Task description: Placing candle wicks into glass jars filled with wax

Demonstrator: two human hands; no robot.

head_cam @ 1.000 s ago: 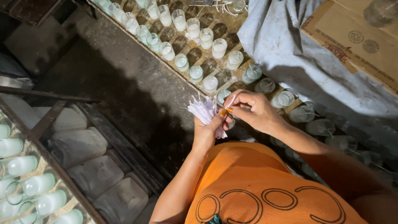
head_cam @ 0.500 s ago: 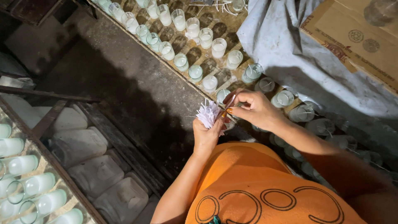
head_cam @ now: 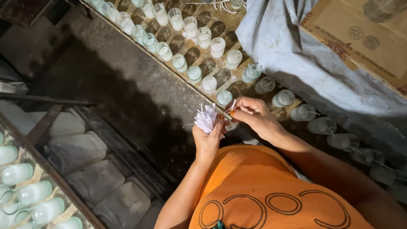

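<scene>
Left hand (head_cam: 207, 142) clenched around white wicks (head_cam: 206, 118), right hand (head_cam: 254, 116) pinching one; rows of glasses (head_cam: 195, 74) crowding table edge, dark open floor (head_cam: 114, 85) leftward.

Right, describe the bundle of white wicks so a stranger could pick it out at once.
Start at the long tray of glass candle cups running diagonally from the top of the view down to the right. At the tray's near edge, above the orange shirt, the left hand is closed round the bundle of white wicks. It is the only spiky white tuft, fanned out above the fist, unlike the smooth round cups.
</scene>
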